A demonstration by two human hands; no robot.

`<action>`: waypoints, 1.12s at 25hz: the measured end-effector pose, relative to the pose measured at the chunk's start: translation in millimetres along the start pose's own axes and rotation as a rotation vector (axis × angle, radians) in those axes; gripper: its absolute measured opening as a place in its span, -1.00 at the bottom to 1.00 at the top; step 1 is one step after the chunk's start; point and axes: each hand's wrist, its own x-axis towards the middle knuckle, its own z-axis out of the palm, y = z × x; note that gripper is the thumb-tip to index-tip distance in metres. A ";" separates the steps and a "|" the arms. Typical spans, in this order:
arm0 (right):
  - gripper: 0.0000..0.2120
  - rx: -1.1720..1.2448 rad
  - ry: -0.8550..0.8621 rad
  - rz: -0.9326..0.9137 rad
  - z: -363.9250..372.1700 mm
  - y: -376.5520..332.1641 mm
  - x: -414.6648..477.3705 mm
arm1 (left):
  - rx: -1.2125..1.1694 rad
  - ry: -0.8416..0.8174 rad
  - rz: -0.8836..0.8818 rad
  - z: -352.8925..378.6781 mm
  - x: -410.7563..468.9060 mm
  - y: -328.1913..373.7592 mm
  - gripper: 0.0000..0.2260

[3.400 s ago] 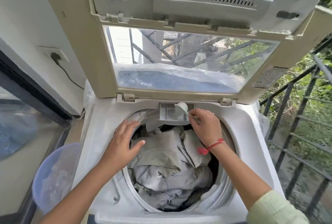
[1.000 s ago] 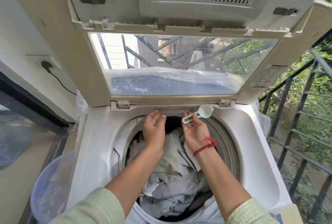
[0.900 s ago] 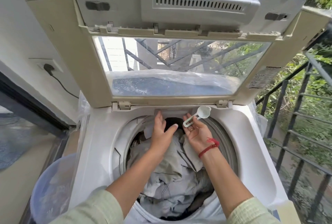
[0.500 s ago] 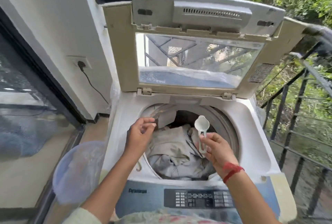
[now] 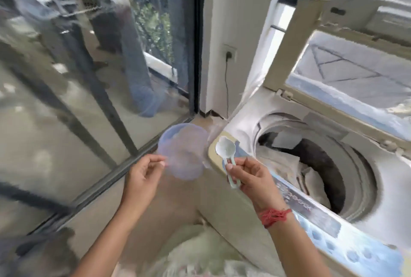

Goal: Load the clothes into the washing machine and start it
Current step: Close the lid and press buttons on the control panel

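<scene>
The white top-loading washing machine [image 5: 249,107] stands at the right with its lid [image 5: 289,38] raised. Pale grey clothes [image 5: 287,165] fill the drum. My right hand [image 5: 251,176] pinches the handle of a small white plastic scoop [image 5: 225,150], held upright over the machine's front left corner. My left hand [image 5: 144,174] hovers left of the machine, fingers loosely curled with nothing in them, just in front of a translucent blue tub [image 5: 184,154] on the floor. The control panel [image 5: 329,227] runs along the machine's near edge. The view is motion-blurred.
A large glass sliding door [image 5: 89,65] with a dark frame fills the left. A wall socket [image 5: 229,53] with a black cable sits on the white wall behind the machine. Pale fabric [image 5: 200,254] shows at the bottom edge.
My view has swung left, away from the drum toward the tub and glass door. Both hands have left the drum; the right still holds the scoop.
</scene>
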 end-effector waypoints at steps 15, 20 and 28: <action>-0.82 -0.502 -0.555 0.422 299.2 179.1 -55.4 | 0.493 0.594 -0.293 -315.7 -227.7 -107.3 -0.94; -0.89 -0.631 -0.683 0.535 458.7 252.0 -64.7 | 0.505 0.704 -0.423 -462.0 -274.2 -167.1 -0.92; -0.94 -1.275 -0.879 0.340 669.3 400.7 -23.3 | 0.499 0.684 -0.679 -610.4 -310.2 -282.5 -0.85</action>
